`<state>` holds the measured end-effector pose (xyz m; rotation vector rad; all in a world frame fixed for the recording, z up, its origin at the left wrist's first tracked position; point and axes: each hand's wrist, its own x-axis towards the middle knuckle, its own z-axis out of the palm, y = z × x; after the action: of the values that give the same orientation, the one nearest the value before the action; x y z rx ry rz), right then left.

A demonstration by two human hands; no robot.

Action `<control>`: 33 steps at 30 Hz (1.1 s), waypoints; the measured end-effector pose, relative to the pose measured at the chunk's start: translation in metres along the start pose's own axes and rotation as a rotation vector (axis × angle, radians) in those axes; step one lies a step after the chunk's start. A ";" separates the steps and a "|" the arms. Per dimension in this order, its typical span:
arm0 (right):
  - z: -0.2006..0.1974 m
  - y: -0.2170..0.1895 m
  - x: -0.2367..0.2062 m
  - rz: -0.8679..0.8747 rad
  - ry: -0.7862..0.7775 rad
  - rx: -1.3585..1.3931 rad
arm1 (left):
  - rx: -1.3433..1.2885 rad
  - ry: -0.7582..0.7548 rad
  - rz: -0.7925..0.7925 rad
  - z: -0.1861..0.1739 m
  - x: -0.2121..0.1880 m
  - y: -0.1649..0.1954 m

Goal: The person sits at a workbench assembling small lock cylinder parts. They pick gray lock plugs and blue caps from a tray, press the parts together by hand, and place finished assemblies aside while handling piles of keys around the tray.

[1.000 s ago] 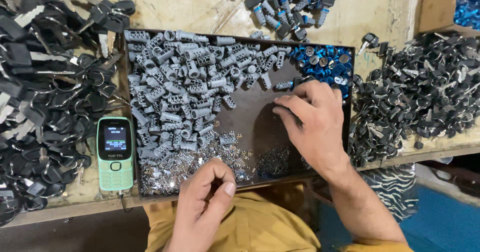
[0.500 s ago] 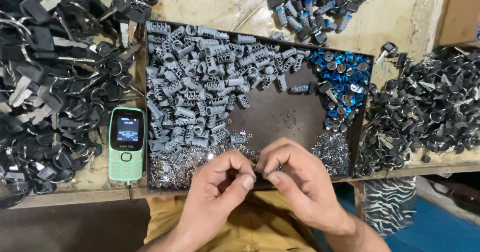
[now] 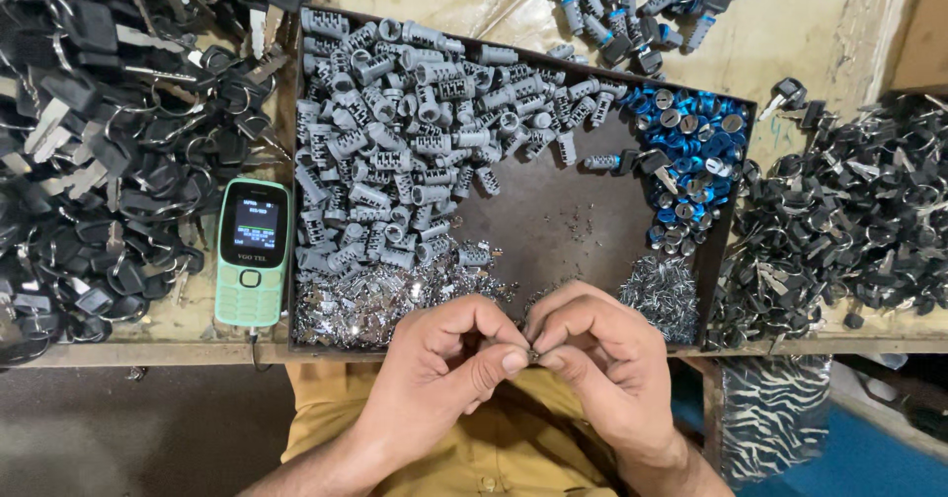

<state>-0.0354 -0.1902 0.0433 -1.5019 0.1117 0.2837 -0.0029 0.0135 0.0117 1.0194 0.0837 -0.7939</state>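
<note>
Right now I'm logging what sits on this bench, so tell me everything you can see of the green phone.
The green phone is a small keypad handset in pale green plastic with a black screen surround. Its screen is lit. It lies flat, face up, upright to the camera, on the wooden bench against the dark tray's left edge, with black keys beside it. Neither hand touches it.

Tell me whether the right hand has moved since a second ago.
Yes. The right hand has come off the bare middle of the dark tray and drawn back over its near edge, where its fingertips meet the left hand on a tiny part.
</note>
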 end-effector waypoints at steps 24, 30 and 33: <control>-0.096 -0.005 -0.039 -0.108 0.461 -1.113 | 0.278 0.109 0.038 0.014 0.005 -0.028; -0.113 -0.006 -0.038 -0.079 0.456 -0.968 | 0.275 0.101 0.020 0.018 0.003 -0.028; -0.110 -0.003 -0.036 -0.079 0.511 -0.988 | 0.347 0.063 0.035 0.021 0.002 -0.027</control>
<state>-0.0584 -0.3039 0.0475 -2.5337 0.3528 -0.1575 -0.0243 -0.0115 0.0031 1.3700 -0.0197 -0.7593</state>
